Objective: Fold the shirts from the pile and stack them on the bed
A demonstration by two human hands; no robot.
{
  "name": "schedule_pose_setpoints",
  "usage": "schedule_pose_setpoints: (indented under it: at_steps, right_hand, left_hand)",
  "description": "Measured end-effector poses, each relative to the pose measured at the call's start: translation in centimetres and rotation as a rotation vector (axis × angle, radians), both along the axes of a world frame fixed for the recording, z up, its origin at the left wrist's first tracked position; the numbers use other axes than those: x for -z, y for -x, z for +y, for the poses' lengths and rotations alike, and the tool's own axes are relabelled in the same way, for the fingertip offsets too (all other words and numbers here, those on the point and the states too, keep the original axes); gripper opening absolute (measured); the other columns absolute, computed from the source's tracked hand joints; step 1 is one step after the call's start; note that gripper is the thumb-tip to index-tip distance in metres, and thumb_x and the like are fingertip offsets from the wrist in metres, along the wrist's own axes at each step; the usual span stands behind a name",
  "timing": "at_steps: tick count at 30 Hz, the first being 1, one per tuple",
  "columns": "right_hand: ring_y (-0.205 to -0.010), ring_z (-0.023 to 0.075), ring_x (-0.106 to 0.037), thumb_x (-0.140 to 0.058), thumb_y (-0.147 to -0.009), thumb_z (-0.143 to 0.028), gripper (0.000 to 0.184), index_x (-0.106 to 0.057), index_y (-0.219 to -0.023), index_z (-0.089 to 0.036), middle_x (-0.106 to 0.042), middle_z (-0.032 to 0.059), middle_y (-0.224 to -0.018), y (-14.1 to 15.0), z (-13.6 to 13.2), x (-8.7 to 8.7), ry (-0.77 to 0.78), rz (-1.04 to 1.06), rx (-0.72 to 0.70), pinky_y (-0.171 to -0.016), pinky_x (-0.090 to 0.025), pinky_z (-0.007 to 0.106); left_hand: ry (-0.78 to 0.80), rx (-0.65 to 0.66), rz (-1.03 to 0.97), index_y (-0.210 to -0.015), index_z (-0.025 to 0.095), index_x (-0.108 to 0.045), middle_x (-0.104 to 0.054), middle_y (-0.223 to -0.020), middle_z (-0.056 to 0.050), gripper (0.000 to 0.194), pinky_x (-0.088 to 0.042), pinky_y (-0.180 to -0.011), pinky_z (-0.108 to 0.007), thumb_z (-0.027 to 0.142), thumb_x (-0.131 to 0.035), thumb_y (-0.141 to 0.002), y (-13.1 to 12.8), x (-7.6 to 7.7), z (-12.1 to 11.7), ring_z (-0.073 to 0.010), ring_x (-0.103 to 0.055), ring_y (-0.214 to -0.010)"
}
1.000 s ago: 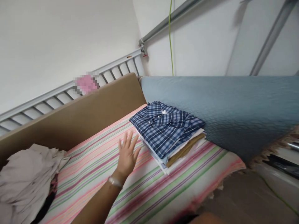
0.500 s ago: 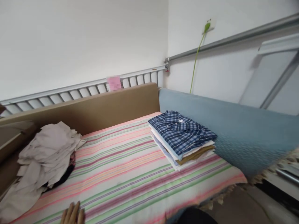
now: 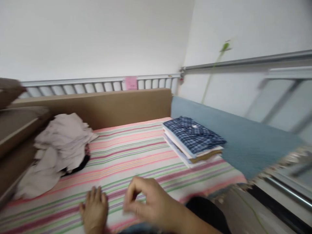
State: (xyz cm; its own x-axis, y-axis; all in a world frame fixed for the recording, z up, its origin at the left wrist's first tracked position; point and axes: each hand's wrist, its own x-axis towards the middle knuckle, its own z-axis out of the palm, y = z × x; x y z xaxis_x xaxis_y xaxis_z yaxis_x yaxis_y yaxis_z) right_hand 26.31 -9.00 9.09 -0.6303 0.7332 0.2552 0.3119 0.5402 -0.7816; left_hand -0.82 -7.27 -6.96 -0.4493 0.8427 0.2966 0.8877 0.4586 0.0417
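My left hand (image 3: 94, 208) lies flat with its fingers stretched on the striped bed cover (image 3: 136, 156), near the front. To its right, my right hand (image 3: 152, 203) hovers above the cover, its thumb and fingers loosely curled around a gap. Nothing shows in it, though motion blurs the fingertips. Beyond, toward the right, sits a stack of folded clothes (image 3: 180, 150) topped by a blue plaid shirt (image 3: 195, 135). A rumpled heap of pale clothes (image 3: 63, 143) lies at the left, with a dark piece (image 3: 81, 164) under its edge. Neither hand touches the clothes.
A brown padded board (image 3: 117, 109) borders the back, and a light blue covered side (image 3: 226, 130) borders the right. Brown cushions (image 3: 19, 125) stand at the left. A green cord (image 3: 207, 87) hangs from a wall socket. Metal rails run along the walls.
My right hand has come into view from the lower right. The left hand shows farther in and to the right on the cover. The view has turned slightly; the clothes appear unmoved.
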Motion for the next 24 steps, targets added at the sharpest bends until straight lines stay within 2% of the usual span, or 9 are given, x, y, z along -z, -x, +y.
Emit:
schedule_pose_setpoints:
  at_steps: [2, 4, 7, 9, 10, 12, 19, 21, 24]
  right_hand:
    - [-0.078, 0.0177, -0.059, -0.046, -0.087, -0.029, 0.017, -0.059, -0.087, -0.018, -0.063, 0.0038, -0.083, 2.4, 3.4, 2.4, -0.021, -0.029, 0.045, -0.071, -0.048, 0.034]
    - [-0.078, 0.0205, -0.061, -0.041, -0.085, -0.028, 0.023, -0.061, -0.08, -0.017, -0.066, 0.0073, -0.081, 3.5, 6.1, 6.4, -0.086, -0.174, 0.246, -0.074, -0.048, 0.036]
    - [-0.109, 0.0295, -0.056, -0.045, -0.081, -0.035, 0.037, -0.064, -0.102, -0.013, -0.062, 0.0174, -0.115, 3.4, 9.2, 13.6, -0.255, -0.384, 0.432, -0.093, -0.042, 0.044]
    - [-0.118, 0.0312, -0.05, -0.044, -0.08, -0.039, 0.045, -0.063, -0.112, -0.014, -0.057, 0.0162, -0.125, 2.9, 10.4, 17.2, -0.372, -0.483, 0.532, -0.098, -0.038, 0.048]
    - [-0.121, 0.0307, -0.047, -0.043, -0.08, -0.041, 0.047, -0.061, -0.116, -0.015, -0.055, 0.0145, -0.128, 2.7, 10.7, 18.4, -0.424, -0.517, 0.555, -0.1, -0.036, 0.049]
    - [-0.124, 0.0287, -0.045, -0.039, -0.083, -0.042, 0.049, -0.06, -0.12, -0.017, -0.054, 0.0113, -0.13, 2.6, 10.9, 19.5, -0.494, -0.562, 0.57, -0.102, -0.034, 0.049]
    - [-0.123, 0.0262, -0.047, -0.035, -0.084, -0.045, 0.052, -0.06, -0.12, -0.019, -0.054, 0.0075, -0.13, 2.7, 11.0, 19.4, -0.553, -0.583, 0.574, -0.1, -0.039, 0.046]
    - [-0.122, 0.0266, -0.048, -0.036, -0.084, -0.045, 0.051, -0.06, -0.12, -0.019, -0.054, 0.0073, -0.13, 2.5, 11.1, 19.7, -0.577, -0.575, 0.58, -0.1, -0.04, 0.047]
    - [-0.12, 0.0268, -0.05, -0.037, -0.083, -0.046, 0.051, -0.061, -0.12, -0.021, -0.055, 0.0062, -0.129, 2.3, 11.0, 20.0, -0.611, -0.57, 0.577, -0.098, -0.042, 0.046]
  left_hand:
    - [0.006, 0.044, 0.041, -0.124, 0.02, -0.055, -0.047, -0.138, -0.007, 0.048, -0.028, -0.102, -0.055, 0.026, -0.024, -0.087, -0.2, -0.2, -0.3, -0.028, -0.037, -0.129]
    - [-0.019, 0.027, -0.002, -0.126, 0.018, -0.052, -0.046, -0.139, -0.009, 0.048, -0.029, -0.103, -0.054, 0.024, -0.026, -0.087, -0.1, -0.2, -0.4, -0.029, -0.036, -0.13]
    - [-0.036, 0.031, -0.092, -0.131, 0.02, -0.047, -0.04, -0.142, -0.009, 0.048, -0.023, -0.107, -0.056, 0.025, -0.029, -0.087, 0.3, 0.0, 0.0, -0.0303, -0.03, -0.134]
    - [-0.031, 0.074, -0.153, -0.134, 0.022, -0.043, -0.035, -0.145, -0.01, 0.049, -0.019, -0.109, -0.057, 0.028, -0.032, -0.087, 0.6, 0.2, 0.1, -0.0308, -0.025, -0.136]
    - [-0.021, 0.109, -0.179, -0.135, 0.024, -0.041, -0.032, -0.146, -0.01, 0.05, -0.017, -0.11, -0.057, 0.031, -0.033, -0.087, 0.8, 0.2, 0.2, -0.0311, -0.023, -0.137]
    - [0.005, 0.181, -0.212, -0.137, 0.026, -0.038, -0.028, -0.148, -0.011, 0.051, -0.016, -0.11, -0.056, 0.036, -0.035, -0.086, 1.3, 0.2, 0.5, -0.0315, -0.02, -0.138]
    - [0.032, 0.301, -0.226, -0.137, 0.029, -0.036, -0.03, -0.148, -0.009, 0.053, -0.018, -0.11, -0.054, 0.043, -0.037, -0.086, 3.9, -0.3, 3.2, -0.0304, -0.021, -0.138]
    - [-0.026, 0.264, -0.191, -0.138, 0.029, -0.035, -0.03, -0.148, -0.008, 0.052, -0.019, -0.11, -0.053, 0.038, -0.037, -0.087, 5.0, -0.5, 4.2, -0.029, -0.02, -0.138]
    - [-0.182, 0.083, -0.117, -0.14, 0.021, -0.032, -0.025, -0.15, -0.011, 0.052, -0.023, -0.109, -0.053, 0.028, -0.034, -0.088, 7.1, -0.8, 5.6, -0.0289, -0.02, -0.138]
